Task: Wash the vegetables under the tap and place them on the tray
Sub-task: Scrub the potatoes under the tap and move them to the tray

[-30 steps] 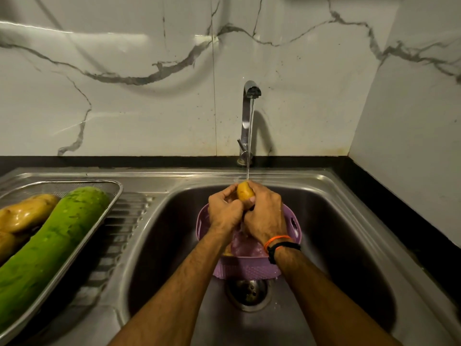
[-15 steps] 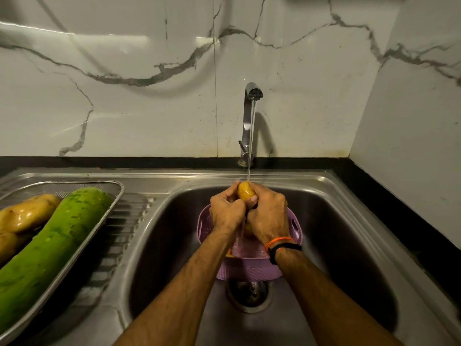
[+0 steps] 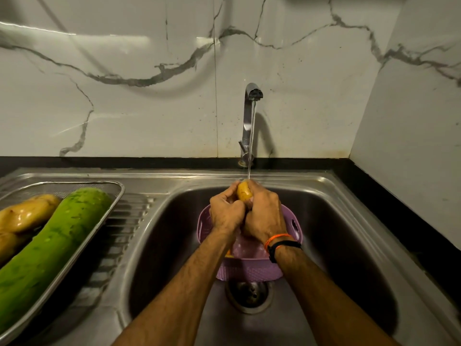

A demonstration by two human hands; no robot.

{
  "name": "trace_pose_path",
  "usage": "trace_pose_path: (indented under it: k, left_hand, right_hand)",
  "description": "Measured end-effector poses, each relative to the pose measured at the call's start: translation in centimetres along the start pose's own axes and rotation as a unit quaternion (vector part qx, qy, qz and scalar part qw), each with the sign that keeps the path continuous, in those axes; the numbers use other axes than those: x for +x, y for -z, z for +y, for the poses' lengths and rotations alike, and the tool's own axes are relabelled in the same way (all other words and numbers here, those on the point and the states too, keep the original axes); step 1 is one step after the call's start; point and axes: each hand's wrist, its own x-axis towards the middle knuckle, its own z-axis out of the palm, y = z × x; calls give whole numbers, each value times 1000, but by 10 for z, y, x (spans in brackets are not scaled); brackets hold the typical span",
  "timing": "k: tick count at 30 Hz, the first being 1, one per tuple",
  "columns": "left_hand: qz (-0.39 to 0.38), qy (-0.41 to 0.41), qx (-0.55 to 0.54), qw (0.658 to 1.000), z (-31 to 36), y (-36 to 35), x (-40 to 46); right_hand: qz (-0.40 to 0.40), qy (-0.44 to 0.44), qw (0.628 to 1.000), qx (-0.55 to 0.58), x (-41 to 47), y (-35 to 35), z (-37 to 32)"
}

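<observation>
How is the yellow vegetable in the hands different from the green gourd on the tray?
The yellow vegetable is small and mostly hidden between the left hand and right hand; the green gourd is long and fully in view. The yellow vegetable is under the running water from the tap; the gourd lies on the metal tray, untouched. Both look wet.

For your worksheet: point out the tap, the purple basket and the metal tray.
tap (image 3: 249,113): head view, on its upright neck.
purple basket (image 3: 249,270): head view, on its near wall.
metal tray (image 3: 117,196): head view, on its right rim.
</observation>
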Motion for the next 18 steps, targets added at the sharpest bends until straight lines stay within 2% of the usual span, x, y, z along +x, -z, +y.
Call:
trace_pose_path:
  k: [6, 11, 18]
  left_hand:
    - [-1, 2, -27, 1000, 0, 0, 1]
    - [2, 0, -18, 1000, -3, 0, 3]
    - [0, 21, -50, 999, -7, -1, 10]
  right_hand:
    - [48, 0, 999, 4, -2, 2, 2]
    - [-7, 2, 1000, 19, -1, 3, 0]
    - [49, -48, 992, 106, -1, 8, 3]
